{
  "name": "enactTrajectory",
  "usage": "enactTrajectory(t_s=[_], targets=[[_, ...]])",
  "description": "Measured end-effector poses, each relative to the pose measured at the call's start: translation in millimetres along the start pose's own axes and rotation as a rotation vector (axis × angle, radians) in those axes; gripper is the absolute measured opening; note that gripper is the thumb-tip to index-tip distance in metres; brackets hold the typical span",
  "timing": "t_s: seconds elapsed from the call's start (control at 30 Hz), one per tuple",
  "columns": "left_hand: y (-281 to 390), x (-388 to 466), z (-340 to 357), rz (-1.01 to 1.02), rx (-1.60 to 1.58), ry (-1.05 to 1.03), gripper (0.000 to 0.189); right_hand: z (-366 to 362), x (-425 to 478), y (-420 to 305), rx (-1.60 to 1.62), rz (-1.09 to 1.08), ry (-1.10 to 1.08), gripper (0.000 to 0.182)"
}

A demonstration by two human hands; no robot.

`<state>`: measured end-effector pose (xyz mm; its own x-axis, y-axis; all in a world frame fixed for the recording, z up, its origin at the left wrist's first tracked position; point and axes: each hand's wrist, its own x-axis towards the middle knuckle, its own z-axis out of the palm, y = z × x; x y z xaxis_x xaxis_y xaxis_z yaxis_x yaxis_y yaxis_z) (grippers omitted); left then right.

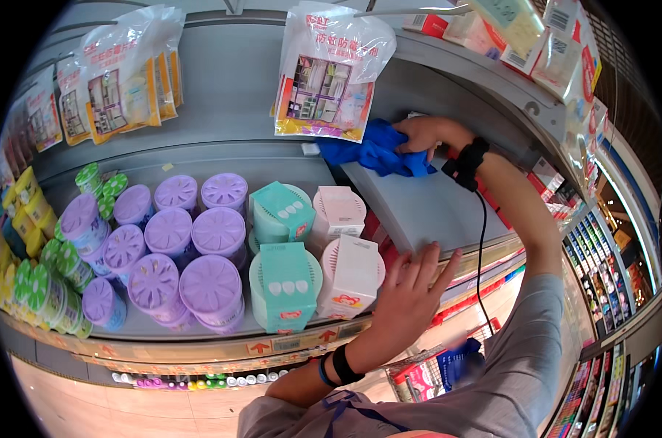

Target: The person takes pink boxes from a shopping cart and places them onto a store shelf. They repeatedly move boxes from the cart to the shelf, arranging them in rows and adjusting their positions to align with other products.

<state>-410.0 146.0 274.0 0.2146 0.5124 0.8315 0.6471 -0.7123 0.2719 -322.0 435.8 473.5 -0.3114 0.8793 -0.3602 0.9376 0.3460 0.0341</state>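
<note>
My right hand (423, 134) grips a crumpled blue cloth (385, 148), pressed on the back part of a bare grey shelf panel (413, 200). The thumb side is partly hidden by the cloth. Near the front end of that panel, my left hand (413, 282) has its fingers spread, with the fingertips at the panel's front edge. Close to its left stand a white tub with a pale box on top (350, 274) and a tub with a teal box (285, 284). A black band with a cable (465, 164) circles my right wrist.
Purple-lidded tubs (210, 284) and green-lidded containers (51, 279) fill the shelf at left. Clear packets (331, 76) hang above on hooks. An upper shelf (506, 87) with boxes overhangs my right arm. A wire basket or cart (413, 378) stands below.
</note>
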Motion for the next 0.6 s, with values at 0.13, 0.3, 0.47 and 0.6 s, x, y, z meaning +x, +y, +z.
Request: enactTrajectory(t_s=[0.13,0.3,0.47,0.6], targets=[[3.3,3.3,7.6,0.006,0.0,-0.016,0.073,-2.3,58.6,16.6,-0.361,-0.118,0.03,0.065],[-1.9,2.4,7.7,0.016,0.018,-0.02,0.069,22.6,72.8,35.0,-0.224,-0.195,0.311,0.067],[-7.4,2.9,-1.0,0.025,0.062,-0.041,0.064,41.3,-2.5,25.2,-0.179,-0.288,0.236,0.061],[-8.6,2.8,-0.2,0.006,0.056,-0.045,0.063,48.6,-93.1,-1.6,-0.306,-0.206,0.145,0.073]])
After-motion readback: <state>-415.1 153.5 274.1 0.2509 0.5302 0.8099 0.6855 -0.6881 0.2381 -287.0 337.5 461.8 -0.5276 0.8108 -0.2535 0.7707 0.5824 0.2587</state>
